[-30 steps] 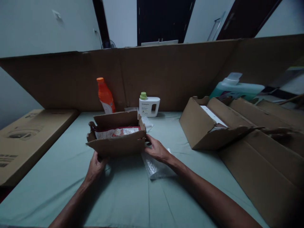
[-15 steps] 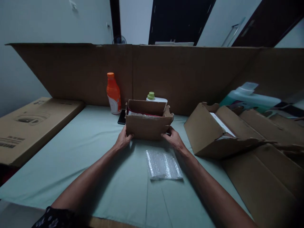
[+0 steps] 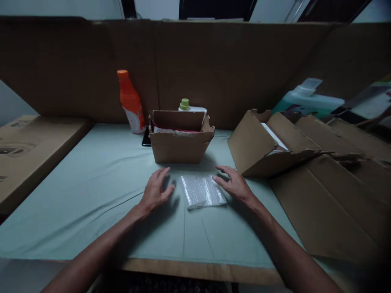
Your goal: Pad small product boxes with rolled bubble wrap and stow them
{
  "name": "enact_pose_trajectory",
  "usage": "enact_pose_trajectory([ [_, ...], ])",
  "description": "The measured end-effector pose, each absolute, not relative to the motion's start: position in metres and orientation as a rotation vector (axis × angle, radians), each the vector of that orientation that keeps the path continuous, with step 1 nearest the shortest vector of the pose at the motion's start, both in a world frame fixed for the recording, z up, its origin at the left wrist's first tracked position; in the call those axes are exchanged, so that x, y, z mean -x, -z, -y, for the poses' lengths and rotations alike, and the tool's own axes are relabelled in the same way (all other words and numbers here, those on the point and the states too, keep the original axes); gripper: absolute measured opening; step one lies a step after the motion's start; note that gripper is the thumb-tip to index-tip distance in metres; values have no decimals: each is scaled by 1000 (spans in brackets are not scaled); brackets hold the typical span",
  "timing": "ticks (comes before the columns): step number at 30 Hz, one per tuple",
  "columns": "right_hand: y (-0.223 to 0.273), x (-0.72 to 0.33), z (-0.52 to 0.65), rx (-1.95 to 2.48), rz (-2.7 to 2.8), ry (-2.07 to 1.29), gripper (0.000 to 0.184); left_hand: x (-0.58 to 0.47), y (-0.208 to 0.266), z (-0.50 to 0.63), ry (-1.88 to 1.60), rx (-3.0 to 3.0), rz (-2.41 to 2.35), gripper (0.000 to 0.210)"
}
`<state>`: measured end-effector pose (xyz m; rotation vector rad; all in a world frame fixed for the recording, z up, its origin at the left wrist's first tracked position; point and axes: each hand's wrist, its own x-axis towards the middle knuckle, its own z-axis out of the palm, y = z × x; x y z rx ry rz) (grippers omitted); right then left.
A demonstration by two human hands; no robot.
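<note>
A flat piece of bubble wrap (image 3: pixel 201 193) lies on the pale green cloth between my hands. My left hand (image 3: pixel 157 189) is just to its left, fingers apart and holding nothing. On the other side, my right hand (image 3: pixel 233 183) hovers by the wrap's upper right corner with thumb and fingers spread; whether it touches the wrap I cannot tell. Beyond both hands stands a small open cardboard box (image 3: pixel 180 148) with something red and white inside, its lower contents hidden.
Behind the small box are an orange bottle (image 3: pixel 131 103), a dark phone-like slab (image 3: pixel 146 138) and a white bottle with a green cap (image 3: pixel 185 104). Open cardboard boxes (image 3: pixel 256 140) and a teal jug (image 3: pixel 308 101) stand right. A flat carton (image 3: pixel 42 142) lies left. A cardboard wall (image 3: pixel 195 65) closes the back.
Both hands have let go of the small cardboard box and drawn back toward me, to either side of the bubble wrap. The camera view has tilted down.
</note>
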<state>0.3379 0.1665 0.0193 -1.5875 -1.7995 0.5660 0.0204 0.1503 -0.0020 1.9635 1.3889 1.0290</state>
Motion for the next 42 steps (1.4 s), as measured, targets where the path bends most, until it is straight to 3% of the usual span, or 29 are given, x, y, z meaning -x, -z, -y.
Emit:
enact_pose_trajectory([
  [3, -10, -329, -144, 1677, 1904, -494, 53, -56, -7, -139, -839, -2239, -1209, 72],
  [6, -5, -311, -137, 1658, 1988, -469, 48, -83, -13, -148, -638, -2321, -1134, 80],
  [10, -14, -294, -137, 1544, 1990, -534, 24, -71, -5, -153, -535, -2334, -1107, 53],
  [14, -27, -279, -141, 1420, 1925, -619, 17, -18, -1, -124, -555, -2303, -1115, 34],
  [20, -23, -269, -171, 1345, 1763, -725, 24, 48, -25, -65, -614, -2218, -1079, 30],
  [26, -30, -290, -160, 1412, 1626, -498, 24, 65, -50, -44, -509, -2180, -1120, 30],
  [29, -37, -267, -122, 1270, 1856, -409, 18, 48, -53, -50, -604, -2244, -1139, 27],
  [34, -20, -222, -91, 892, 2629, -489, 23, 8, -22, -51, -372, -2430, -1004, 10],
  [36, -12, -238, -107, 1032, 2657, -371, 25, 2, -9, -47, -375, -2457, -1025, 10],
  [40, -12, -313, -148, 1722, 2111, 35, 36, 5, 0, -41, -530, -2398, -1023, 15],
  [42, -15, -340, -155, 1811, 1938, 142, 42, 7, 1, -40, -576, -2372, -1024, 16],
])
